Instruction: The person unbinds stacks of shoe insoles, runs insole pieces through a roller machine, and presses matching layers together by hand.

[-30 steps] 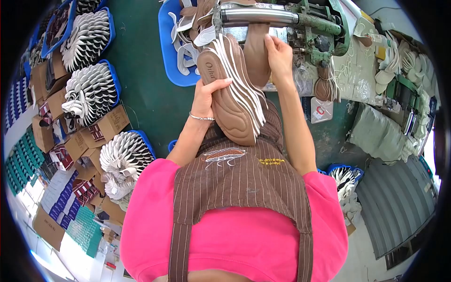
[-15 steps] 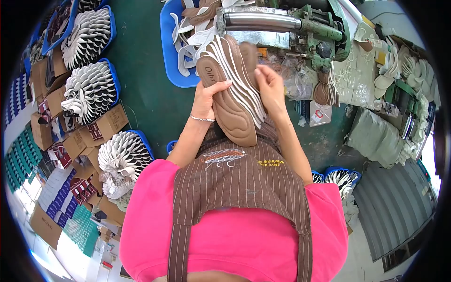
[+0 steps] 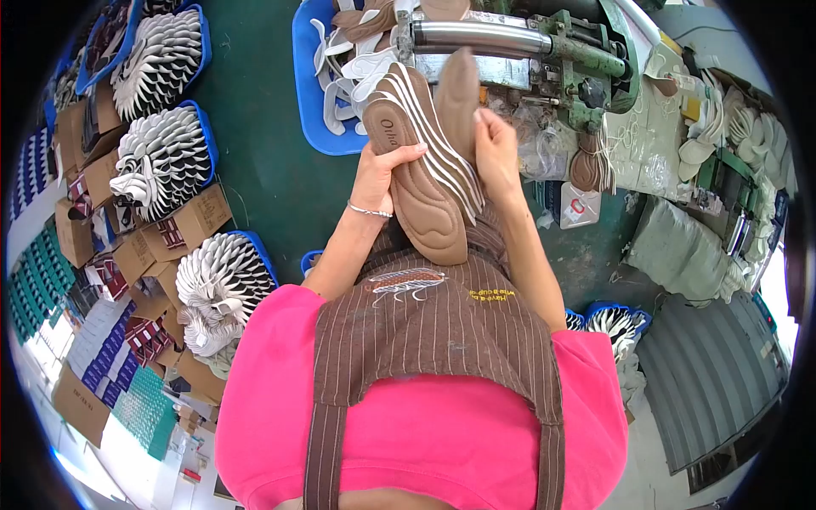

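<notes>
My left hand (image 3: pixel 374 180) is closed around a fanned stack of brown insoles (image 3: pixel 429 217) with white edges, its thumb across the top one, which carries printed lettering near the heel. The stack is tilted over the lap of my striped apron. In my right hand (image 3: pixel 497 153), pinched at its right edge, is a single brown insole (image 3: pixel 459 98), slightly blurred, beside the upper right of the stack. Whether its lower end touches the stack, I cannot tell. Straight ahead stands a green machine (image 3: pixel 586 59) with a shiny metal roller (image 3: pixel 480 36).
A blue basket (image 3: pixel 327 140) of white and brown pieces stands left of the machine. Another brown insole (image 3: pixel 444 8) lies behind the roller. Blue baskets of white insoles (image 3: pixel 161 157) and cardboard boxes (image 3: pixel 200 217) line the left. A tied insole bundle (image 3: pixel 586 166) is right.
My right hand has moved up and slightly right, drawing the single insole away from the stack so more of it shows. My left hand keeps hold of the stack, nearly unmoved.
</notes>
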`<act>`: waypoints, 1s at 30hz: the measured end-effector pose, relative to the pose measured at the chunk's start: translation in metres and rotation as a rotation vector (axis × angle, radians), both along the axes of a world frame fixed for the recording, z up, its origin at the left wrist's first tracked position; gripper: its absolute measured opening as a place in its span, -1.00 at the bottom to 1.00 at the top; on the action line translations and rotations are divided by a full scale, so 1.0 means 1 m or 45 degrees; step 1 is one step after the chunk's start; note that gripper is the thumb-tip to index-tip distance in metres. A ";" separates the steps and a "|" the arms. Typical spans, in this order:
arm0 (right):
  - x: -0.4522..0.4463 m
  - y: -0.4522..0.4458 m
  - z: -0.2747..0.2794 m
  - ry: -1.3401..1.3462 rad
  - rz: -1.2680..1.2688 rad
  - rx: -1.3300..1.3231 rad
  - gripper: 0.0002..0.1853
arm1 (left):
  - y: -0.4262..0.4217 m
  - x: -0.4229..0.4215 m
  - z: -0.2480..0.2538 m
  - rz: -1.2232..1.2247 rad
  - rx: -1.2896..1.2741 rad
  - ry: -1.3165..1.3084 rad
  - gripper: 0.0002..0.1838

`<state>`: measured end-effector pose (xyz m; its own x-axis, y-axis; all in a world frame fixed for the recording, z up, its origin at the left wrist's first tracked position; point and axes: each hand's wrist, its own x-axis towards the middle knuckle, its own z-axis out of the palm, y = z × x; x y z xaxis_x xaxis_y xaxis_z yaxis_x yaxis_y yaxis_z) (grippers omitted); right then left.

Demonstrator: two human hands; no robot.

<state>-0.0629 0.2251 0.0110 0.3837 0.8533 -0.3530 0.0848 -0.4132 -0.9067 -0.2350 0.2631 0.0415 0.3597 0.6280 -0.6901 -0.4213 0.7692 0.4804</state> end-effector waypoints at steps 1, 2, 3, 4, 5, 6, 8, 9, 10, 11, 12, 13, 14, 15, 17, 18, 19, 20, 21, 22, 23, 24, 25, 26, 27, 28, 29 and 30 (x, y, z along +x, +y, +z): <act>0.006 0.007 -0.008 -0.113 -0.042 -0.007 -0.78 | 0.001 0.001 0.001 -0.010 0.005 0.005 -0.56; 0.006 0.014 -0.019 0.147 -0.099 0.104 -0.84 | 0.002 0.001 0.002 -0.020 0.011 0.012 -0.56; 0.002 0.012 -0.014 0.192 -0.093 0.078 -0.84 | 0.001 -0.001 0.003 -0.047 0.041 0.035 -0.56; -0.003 0.010 -0.004 0.235 -0.082 0.057 -0.85 | 0.002 -0.003 0.005 -0.070 0.075 0.055 -0.57; -0.008 0.009 0.008 0.276 -0.067 0.039 -0.86 | 0.002 -0.004 0.006 -0.088 0.113 0.075 -0.58; -0.016 0.008 0.024 0.404 -0.176 0.083 -0.87 | 0.001 -0.006 0.007 -0.068 0.131 0.108 -0.57; -0.015 0.008 0.012 0.419 -0.301 0.055 -0.87 | -0.005 -0.009 0.007 -0.040 0.158 0.170 -0.57; -0.010 0.008 0.003 0.422 -0.369 0.040 -0.87 | -0.006 -0.009 0.008 -0.030 0.177 0.189 -0.56; 0.005 0.011 -0.012 0.345 -0.316 -0.026 -0.88 | -0.008 -0.009 0.008 -0.021 0.195 0.207 -0.56; 0.018 0.020 -0.026 0.334 -0.292 -0.033 -0.86 | -0.011 -0.010 0.008 -0.009 0.212 0.227 -0.56; 0.023 0.030 -0.019 0.390 -0.307 0.010 -0.80 | -0.013 -0.010 0.009 -0.023 0.253 0.264 -0.56; 0.028 0.043 -0.005 0.448 -0.319 0.056 -0.74 | -0.015 -0.009 0.009 -0.034 0.297 0.302 -0.56; 0.028 0.048 0.007 0.459 -0.284 0.071 -0.71 | -0.016 -0.009 0.010 -0.042 0.342 0.340 -0.55; 0.020 0.048 0.018 0.528 -0.279 0.001 -0.70 | -0.016 -0.008 0.011 -0.049 0.391 0.376 -0.55; 0.003 0.040 0.039 0.655 -0.276 -0.142 -0.68 | -0.016 -0.007 0.012 -0.065 0.394 0.353 -0.53; 0.003 0.034 0.036 0.877 -0.208 -0.184 -0.68 | -0.015 -0.007 0.012 -0.086 0.393 0.351 -0.52; 0.007 0.032 0.032 0.882 -0.190 -0.154 -0.69 | -0.016 -0.008 0.011 -0.108 0.385 0.354 -0.52; 0.008 0.030 0.030 0.890 -0.173 -0.128 -0.69 | -0.017 -0.010 0.012 -0.142 0.391 0.365 -0.52; 0.009 0.031 0.029 0.899 -0.155 -0.101 -0.70 | -0.017 -0.010 0.012 -0.174 0.398 0.376 -0.52; 0.009 0.035 0.034 0.914 -0.178 -0.028 -0.77 | -0.018 -0.010 0.014 -0.208 0.406 0.385 -0.52; 0.008 0.035 0.031 0.864 -0.242 -0.017 -0.78 | -0.019 -0.010 0.017 -0.210 0.424 0.389 -0.52; 0.008 0.036 0.030 0.811 -0.304 0.001 -0.80 | -0.019 -0.008 0.020 -0.211 0.448 0.389 -0.52; 0.008 0.039 0.031 0.757 -0.365 0.022 -0.81 | -0.018 -0.006 0.022 -0.210 0.475 0.390 -0.52; 0.000 0.037 0.032 0.649 -0.432 0.089 -0.80 | -0.019 -0.003 0.022 -0.191 0.514 0.410 -0.52; -0.004 0.037 0.028 0.608 -0.446 0.145 -0.78 | -0.020 0.001 0.022 -0.170 0.553 0.433 -0.52; -0.010 0.034 0.022 0.570 -0.459 0.198 -0.76 | -0.022 0.002 0.022 -0.150 0.590 0.460 -0.51; -0.016 0.033 0.019 0.534 -0.473 0.249 -0.74 | -0.023 0.000 0.020 -0.130 0.574 0.468 -0.51; -0.024 0.032 0.023 0.531 -0.506 0.213 -0.71 | -0.022 0.000 0.014 -0.109 0.561 0.473 -0.51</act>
